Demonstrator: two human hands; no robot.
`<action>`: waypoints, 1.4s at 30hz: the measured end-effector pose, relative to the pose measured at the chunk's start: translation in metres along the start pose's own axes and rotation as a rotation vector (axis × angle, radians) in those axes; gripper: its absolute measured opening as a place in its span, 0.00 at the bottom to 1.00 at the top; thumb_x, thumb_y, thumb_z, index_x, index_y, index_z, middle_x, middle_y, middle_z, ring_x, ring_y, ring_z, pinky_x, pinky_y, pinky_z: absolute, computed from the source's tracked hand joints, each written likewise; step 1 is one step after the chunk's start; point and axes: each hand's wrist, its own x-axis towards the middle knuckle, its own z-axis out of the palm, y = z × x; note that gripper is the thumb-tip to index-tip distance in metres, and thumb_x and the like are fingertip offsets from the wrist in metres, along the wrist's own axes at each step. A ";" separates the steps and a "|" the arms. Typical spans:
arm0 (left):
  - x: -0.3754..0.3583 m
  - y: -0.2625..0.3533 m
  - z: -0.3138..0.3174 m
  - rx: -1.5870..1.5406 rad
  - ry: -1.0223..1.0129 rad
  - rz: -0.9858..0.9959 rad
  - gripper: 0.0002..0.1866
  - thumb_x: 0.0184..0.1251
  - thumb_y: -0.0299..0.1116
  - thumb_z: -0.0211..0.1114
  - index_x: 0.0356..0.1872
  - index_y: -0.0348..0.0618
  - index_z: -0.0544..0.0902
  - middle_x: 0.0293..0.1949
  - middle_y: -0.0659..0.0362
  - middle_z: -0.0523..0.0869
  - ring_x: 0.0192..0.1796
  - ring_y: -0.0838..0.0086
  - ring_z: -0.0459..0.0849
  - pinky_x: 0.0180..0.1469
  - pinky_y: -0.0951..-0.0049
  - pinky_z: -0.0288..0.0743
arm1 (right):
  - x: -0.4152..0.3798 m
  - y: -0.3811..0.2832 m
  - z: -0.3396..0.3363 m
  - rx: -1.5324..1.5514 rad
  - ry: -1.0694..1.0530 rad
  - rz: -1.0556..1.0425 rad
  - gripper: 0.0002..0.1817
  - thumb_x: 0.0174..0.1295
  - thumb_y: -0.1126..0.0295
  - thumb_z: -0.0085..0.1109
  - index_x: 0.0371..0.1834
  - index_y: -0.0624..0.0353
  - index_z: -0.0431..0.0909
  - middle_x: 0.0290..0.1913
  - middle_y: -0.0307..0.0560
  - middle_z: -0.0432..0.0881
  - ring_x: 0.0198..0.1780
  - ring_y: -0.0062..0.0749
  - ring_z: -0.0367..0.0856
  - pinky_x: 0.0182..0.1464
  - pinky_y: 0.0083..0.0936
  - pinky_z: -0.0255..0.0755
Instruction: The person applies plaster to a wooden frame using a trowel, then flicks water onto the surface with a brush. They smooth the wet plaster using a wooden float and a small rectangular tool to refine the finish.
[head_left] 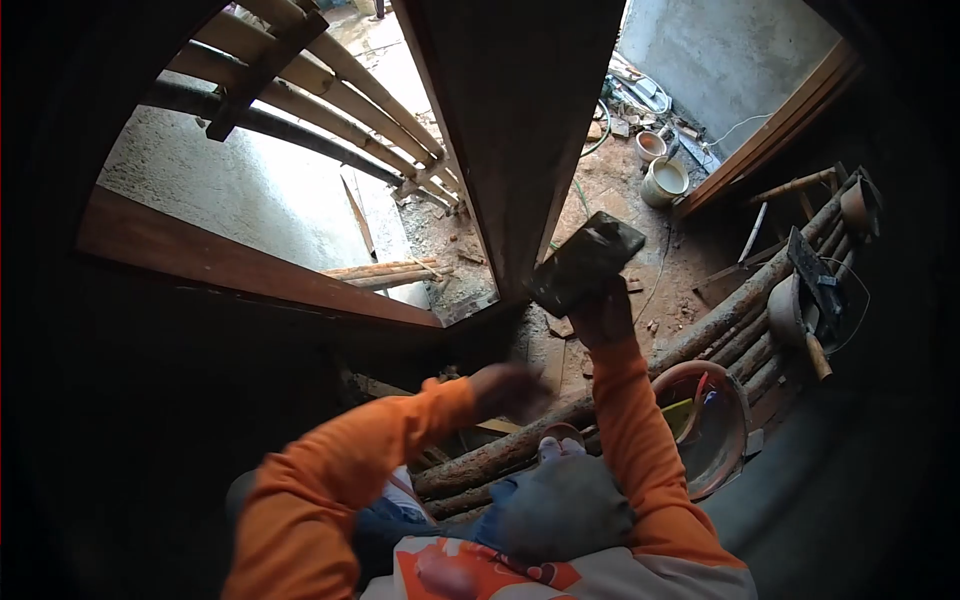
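Looking down from a height inside a wooden door or window frame, rough build site below

Far left: sill of the frame, dark timber, lit along its top edge; past it a grey rendered wall and slanting scaffold poles. No fresh coat or tool mark that I can make out on this stretch; too dark to judge its finish

Left hand: orange sleeve, hand blurred and low near the foot of the post. Cannot tell whether it is open or closed, or whether it holds anything

Centre: upright post, broad and dark, running from the top of the view down to the sill corner. Its lower end is where the work sits now

Right hand: raised, fingers closed round a flat dark block, gripping it from below. The block is tilted, its left edge against or just beside the right face of the post near the bottom; contact itself not clear

Judgement: work is mid-way at best. The block is at the lower post only, and nothing shows how much of the frame is already treated

Right: log platform underfoot, a pan with bits of colour in it, hammer-like tools lying on the logs. Far below, two buckets on the dirt floor among rubble
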 end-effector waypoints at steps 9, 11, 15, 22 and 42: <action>-0.317 0.073 0.083 1.546 0.685 0.015 0.22 0.58 0.40 0.64 0.49 0.35 0.76 0.45 0.46 0.81 0.46 0.53 0.81 0.52 0.61 0.74 | 0.103 0.071 -0.084 0.047 0.357 -0.049 0.11 0.65 0.61 0.52 0.46 0.52 0.75 0.46 0.40 0.77 0.53 0.41 0.74 0.61 0.51 0.65; -0.326 0.064 0.107 1.530 0.775 0.126 0.22 0.58 0.38 0.65 0.50 0.35 0.75 0.46 0.46 0.80 0.46 0.54 0.81 0.53 0.62 0.73 | 0.120 0.081 -0.096 0.041 0.388 -0.059 0.12 0.65 0.61 0.52 0.48 0.51 0.75 0.46 0.41 0.77 0.53 0.42 0.74 0.61 0.52 0.65; -0.340 0.057 0.128 1.324 0.796 0.117 0.24 0.55 0.35 0.67 0.52 0.37 0.74 0.42 0.49 0.82 0.43 0.59 0.82 0.47 0.65 0.73 | 0.127 0.082 -0.074 -0.054 0.394 -0.096 0.13 0.64 0.62 0.54 0.50 0.50 0.75 0.46 0.40 0.77 0.52 0.40 0.74 0.56 0.48 0.71; -0.347 0.061 0.126 1.607 0.635 0.121 0.26 0.52 0.34 0.68 0.53 0.37 0.73 0.37 0.54 0.82 0.36 0.65 0.81 0.40 0.67 0.70 | 0.131 0.044 0.032 -0.271 0.305 -0.278 0.13 0.66 0.60 0.54 0.51 0.51 0.74 0.47 0.41 0.76 0.51 0.36 0.75 0.51 0.37 0.78; -0.333 0.062 0.099 1.623 0.597 0.376 0.25 0.54 0.34 0.66 0.53 0.39 0.72 0.34 0.55 0.82 0.35 0.63 0.81 0.37 0.66 0.71 | 0.114 -0.189 0.405 -0.448 -0.554 -0.435 0.13 0.62 0.62 0.57 0.46 0.56 0.77 0.47 0.46 0.80 0.49 0.35 0.78 0.55 0.38 0.73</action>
